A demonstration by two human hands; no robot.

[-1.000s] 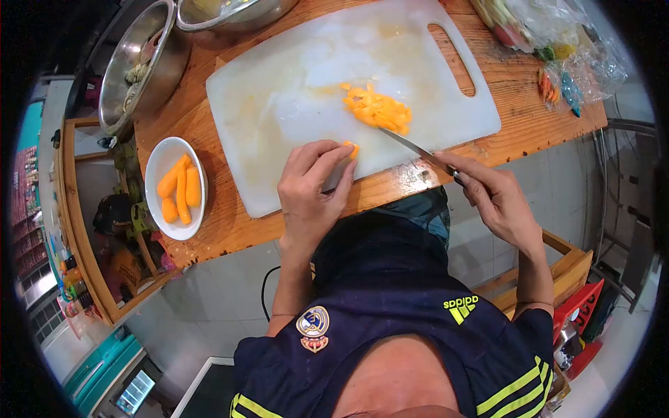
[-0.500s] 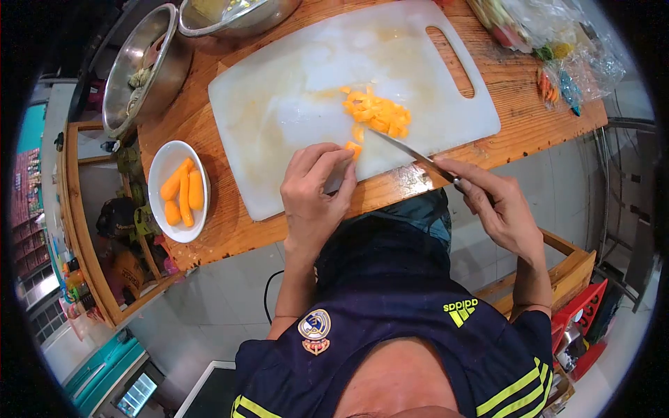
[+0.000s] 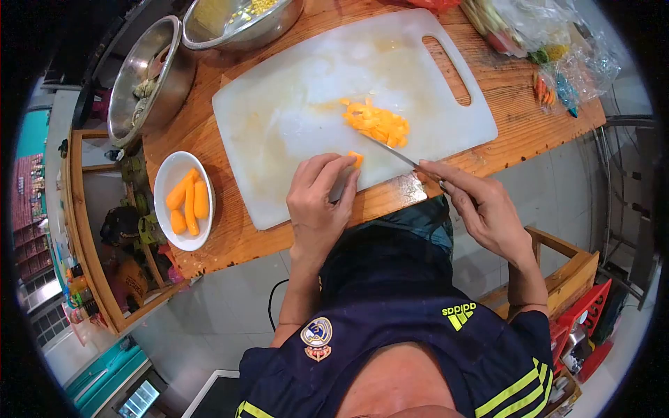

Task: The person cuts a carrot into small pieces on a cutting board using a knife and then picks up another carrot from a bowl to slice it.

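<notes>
My left hand (image 3: pixel 322 198) is closed around an orange carrot piece (image 3: pixel 356 159) on the white cutting board (image 3: pixel 293 90). Only the cut end of that piece shows past the fingertips. In my right hand (image 3: pixel 482 205) is a knife (image 3: pixel 394 152), gripped by its handle, with the blade pointing up and left. The blade's tip touches the near edge of a small heap of chopped carrot (image 3: pixel 380 124). To the left, a white oval bowl (image 3: pixel 162 200) holds several peeled carrots (image 3: pixel 189 198).
Two metal bowls, one tilted-looking (image 3: pixel 162 83) and one with yellow bits (image 3: pixel 240 35), stand at the table's back left. Plastic bags of vegetables (image 3: pixel 536 38) lie at the back right. The wooden table's (image 3: pixel 258 249) near edge runs just before my body.
The knife's tip has moved left along the near side of the chopped heap. My left hand still grips the carrot piece. The whole view has shifted slightly.
</notes>
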